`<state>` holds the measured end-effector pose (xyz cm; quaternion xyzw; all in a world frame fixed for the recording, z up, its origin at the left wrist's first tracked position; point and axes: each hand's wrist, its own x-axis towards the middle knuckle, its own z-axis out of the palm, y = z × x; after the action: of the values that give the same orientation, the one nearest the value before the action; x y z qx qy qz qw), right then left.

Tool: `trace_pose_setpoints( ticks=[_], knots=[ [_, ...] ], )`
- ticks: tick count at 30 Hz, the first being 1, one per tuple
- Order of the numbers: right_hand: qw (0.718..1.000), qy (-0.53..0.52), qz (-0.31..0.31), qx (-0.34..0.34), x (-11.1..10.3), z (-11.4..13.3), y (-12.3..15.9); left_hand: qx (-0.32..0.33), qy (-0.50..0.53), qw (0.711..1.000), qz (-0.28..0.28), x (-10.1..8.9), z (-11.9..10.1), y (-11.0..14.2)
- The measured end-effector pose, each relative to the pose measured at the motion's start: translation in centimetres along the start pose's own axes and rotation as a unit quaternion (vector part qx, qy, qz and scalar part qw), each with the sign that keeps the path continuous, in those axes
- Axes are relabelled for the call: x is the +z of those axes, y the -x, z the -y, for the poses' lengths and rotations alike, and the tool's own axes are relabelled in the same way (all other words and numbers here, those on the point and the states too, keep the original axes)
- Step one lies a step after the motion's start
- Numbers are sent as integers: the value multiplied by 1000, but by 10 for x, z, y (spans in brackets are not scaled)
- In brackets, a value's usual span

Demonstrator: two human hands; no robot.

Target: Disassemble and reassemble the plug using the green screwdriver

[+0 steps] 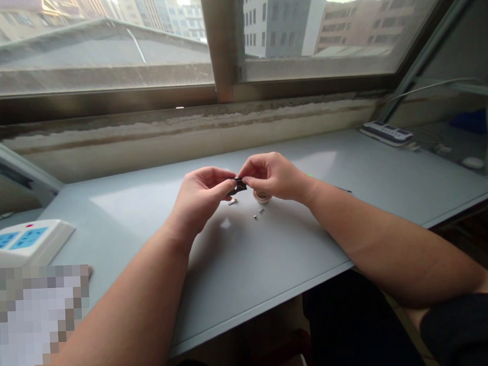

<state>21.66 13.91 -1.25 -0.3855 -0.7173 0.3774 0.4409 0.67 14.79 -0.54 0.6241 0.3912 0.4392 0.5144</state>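
Observation:
My left hand (202, 195) and my right hand (271, 175) meet above the grey table (239, 259), both pinching a small black part (239, 186) between fingertips. The part is mostly hidden by the fingers, so its shape is unclear. Just under my right hand lies a small round white ring (262, 196). A short white piece (232, 202) rests below my left fingertips. Two tiny metal bits (258, 213) lie on the table a little nearer to me.
A white power strip with blue sockets (26, 241) sits at the table's left edge. Another power strip (387, 132) lies at the far right, with cables beyond it. A window sill and wall run along the back. A blurred patch covers the lower left.

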Motion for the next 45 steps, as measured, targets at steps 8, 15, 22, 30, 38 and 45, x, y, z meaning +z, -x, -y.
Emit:
trace_pose_setpoints(
  ticks=[8,15,22,30,38,45],
  knots=[
    [999,-35,9,7,-2,-1,-3,0,20,1000,-14,1,3,-1],
    [992,-117,31,15,-6,-1,-5,-15,91,996,-20,4,-1,-2],
    [989,-147,24,7,-3,1,-7,-20,102,994,-18,2,-2,-3],
    [988,137,-46,-51,-4,-3,-4,-1,44,992,-122,-5,-8,-5],
    [875,462,133,-56,26,14,0,13,33,987,-158,-8,-4,-8],
    [866,474,138,-75,31,12,-2,3,32,989,-142,-8,-1,-8]
  ],
)
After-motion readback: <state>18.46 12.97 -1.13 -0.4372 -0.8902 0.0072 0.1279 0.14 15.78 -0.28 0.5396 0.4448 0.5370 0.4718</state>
